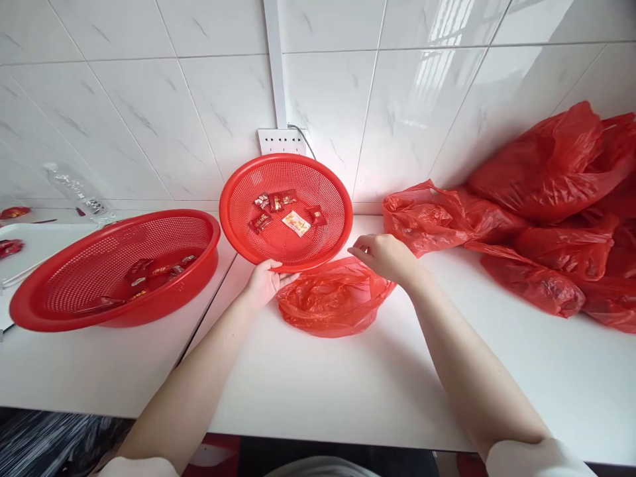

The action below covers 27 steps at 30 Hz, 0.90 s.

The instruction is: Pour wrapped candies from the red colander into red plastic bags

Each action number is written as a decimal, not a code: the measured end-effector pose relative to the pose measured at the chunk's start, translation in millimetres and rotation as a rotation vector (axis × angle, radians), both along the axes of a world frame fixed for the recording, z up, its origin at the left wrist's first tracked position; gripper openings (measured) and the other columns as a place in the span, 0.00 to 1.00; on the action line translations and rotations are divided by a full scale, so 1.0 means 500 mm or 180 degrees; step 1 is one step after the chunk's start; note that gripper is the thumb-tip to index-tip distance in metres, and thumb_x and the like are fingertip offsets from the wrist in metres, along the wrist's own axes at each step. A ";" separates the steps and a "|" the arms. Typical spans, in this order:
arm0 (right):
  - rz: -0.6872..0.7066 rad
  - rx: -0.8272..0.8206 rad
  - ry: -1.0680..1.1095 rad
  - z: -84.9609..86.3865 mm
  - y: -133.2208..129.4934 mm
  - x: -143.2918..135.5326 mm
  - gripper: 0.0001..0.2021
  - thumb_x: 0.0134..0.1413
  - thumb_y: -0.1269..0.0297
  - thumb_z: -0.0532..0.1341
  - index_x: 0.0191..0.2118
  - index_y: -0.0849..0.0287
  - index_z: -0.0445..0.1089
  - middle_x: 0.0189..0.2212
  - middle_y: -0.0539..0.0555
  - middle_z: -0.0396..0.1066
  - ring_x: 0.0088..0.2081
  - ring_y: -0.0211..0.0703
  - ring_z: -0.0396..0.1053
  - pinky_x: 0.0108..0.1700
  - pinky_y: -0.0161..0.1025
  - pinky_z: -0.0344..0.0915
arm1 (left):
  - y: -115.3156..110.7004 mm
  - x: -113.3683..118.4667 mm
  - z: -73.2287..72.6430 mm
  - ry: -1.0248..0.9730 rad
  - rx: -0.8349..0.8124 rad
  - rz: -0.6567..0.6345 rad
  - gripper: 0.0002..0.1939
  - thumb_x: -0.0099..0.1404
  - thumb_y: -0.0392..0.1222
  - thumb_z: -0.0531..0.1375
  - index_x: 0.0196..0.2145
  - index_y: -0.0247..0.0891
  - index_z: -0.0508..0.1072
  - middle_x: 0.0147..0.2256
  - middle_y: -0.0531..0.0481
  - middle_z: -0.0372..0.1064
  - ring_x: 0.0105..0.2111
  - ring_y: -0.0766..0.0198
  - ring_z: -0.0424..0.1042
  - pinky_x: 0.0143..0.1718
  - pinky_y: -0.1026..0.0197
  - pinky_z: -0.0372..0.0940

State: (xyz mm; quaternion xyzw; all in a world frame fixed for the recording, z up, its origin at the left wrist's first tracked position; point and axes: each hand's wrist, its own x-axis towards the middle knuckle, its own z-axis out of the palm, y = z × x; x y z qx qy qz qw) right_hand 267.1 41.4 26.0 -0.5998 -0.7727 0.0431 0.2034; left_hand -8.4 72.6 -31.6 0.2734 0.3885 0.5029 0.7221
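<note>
My left hand (265,286) grips the near rim of a round red plastic basket (238,228), which tips toward me. Several small wrapped packets (297,223) lie inside it, mostly dark red and one pale. Below the basket, on the table, sits a red plastic bag (330,308) with its mouth spread wide. My right hand (385,258) hovers by the basket's right edge, above the bag's right side. Its fingers are bent together; whether anything is between them is hidden.
A larger red basket (163,308) with several wrapped packets stands at left, beside a white tray (44,233) and a clear plastic bottle (79,192). Filled red bags (541,172) are heaped at right. A power strip (281,140) is on the tiled wall behind the white table (397,391).
</note>
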 end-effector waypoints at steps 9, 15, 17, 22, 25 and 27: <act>0.0604 0.0775 0.0215 -0.014 0.013 -0.012 0.12 0.64 0.63 0.52 0.44 0.58 0.71 0.42 0.58 0.72 0.43 0.47 0.70 0.44 0.42 0.66 | -0.037 0.034 0.004 0.0176 0.0665 -0.0349 0.07 0.58 0.33 0.56 0.33 0.30 0.73 0.42 0.40 0.76 0.45 0.52 0.74 0.49 0.44 0.69; 0.0962 0.0275 -0.0144 -0.047 0.019 -0.035 0.24 0.63 0.50 0.51 0.57 0.59 0.63 0.58 0.63 0.64 0.58 0.57 0.62 0.62 0.63 0.47 | -0.071 0.061 0.011 0.0329 0.0740 -0.0589 0.13 0.58 0.33 0.57 0.40 0.30 0.75 0.44 0.39 0.75 0.48 0.47 0.72 0.49 0.40 0.68; 0.0963 0.0022 -0.0215 -0.051 0.019 -0.034 0.31 0.60 0.43 0.52 0.60 0.61 0.61 0.59 0.65 0.61 0.60 0.60 0.59 0.61 0.65 0.48 | -0.073 0.063 0.013 0.0334 0.0705 -0.0527 0.14 0.58 0.33 0.56 0.41 0.30 0.75 0.43 0.39 0.76 0.47 0.47 0.73 0.49 0.39 0.68; 0.1406 -0.0122 0.0051 -0.033 0.017 -0.015 0.27 0.57 0.47 0.58 0.56 0.58 0.67 0.50 0.61 0.71 0.52 0.54 0.67 0.54 0.50 0.63 | -0.058 0.053 0.007 0.0376 0.0601 -0.0377 0.13 0.57 0.33 0.55 0.39 0.29 0.75 0.41 0.39 0.76 0.45 0.47 0.74 0.49 0.39 0.67; 0.1513 -0.0100 0.0254 -0.024 0.018 -0.007 0.19 0.55 0.58 0.62 0.52 0.57 0.70 0.46 0.58 0.73 0.47 0.49 0.70 0.50 0.43 0.66 | -0.050 0.047 0.001 0.0347 0.0551 -0.0358 0.12 0.57 0.33 0.54 0.38 0.29 0.74 0.40 0.39 0.76 0.44 0.49 0.75 0.50 0.41 0.68; 0.1400 -0.0141 0.0362 -0.026 0.023 -0.007 0.17 0.54 0.63 0.62 0.50 0.56 0.72 0.44 0.56 0.74 0.44 0.46 0.71 0.47 0.41 0.67 | -0.048 0.047 -0.002 0.0339 0.0506 -0.0344 0.12 0.57 0.33 0.54 0.37 0.30 0.74 0.39 0.40 0.77 0.43 0.51 0.75 0.49 0.42 0.68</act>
